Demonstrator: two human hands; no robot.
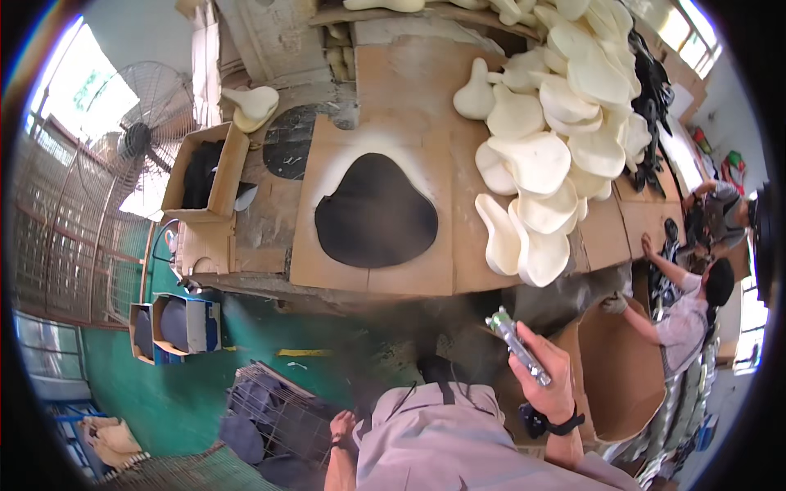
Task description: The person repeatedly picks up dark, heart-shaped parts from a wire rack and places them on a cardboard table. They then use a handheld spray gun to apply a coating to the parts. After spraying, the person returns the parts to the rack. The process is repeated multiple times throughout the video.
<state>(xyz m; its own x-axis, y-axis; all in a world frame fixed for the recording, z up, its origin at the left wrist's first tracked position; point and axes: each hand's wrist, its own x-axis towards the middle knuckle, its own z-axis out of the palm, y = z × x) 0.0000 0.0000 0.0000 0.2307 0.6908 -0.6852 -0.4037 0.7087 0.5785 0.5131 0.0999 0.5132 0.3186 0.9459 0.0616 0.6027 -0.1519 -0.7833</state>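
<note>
One black saddle-shaped piece (375,211) lies flat on a brown cardboard sheet (327,262) on the worktop (270,237), ringed by pale overspray, so it looks coated; the heap of cream foam saddle pads (565,123) at far right appears untreated. The right hand (547,375) is raised, fist closed round a metal spray gun (517,347). The left hand (342,427) hangs low, fingers loosely curled, holding nothing.

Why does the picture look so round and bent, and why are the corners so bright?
Head view: the fisheye lens bows the table edge and blackens the rim; daylight glares white behind the fan and at the top-right window; the black piece and foam shapes are sharp; the right hand with the spray gun looks slightly soft.
</note>
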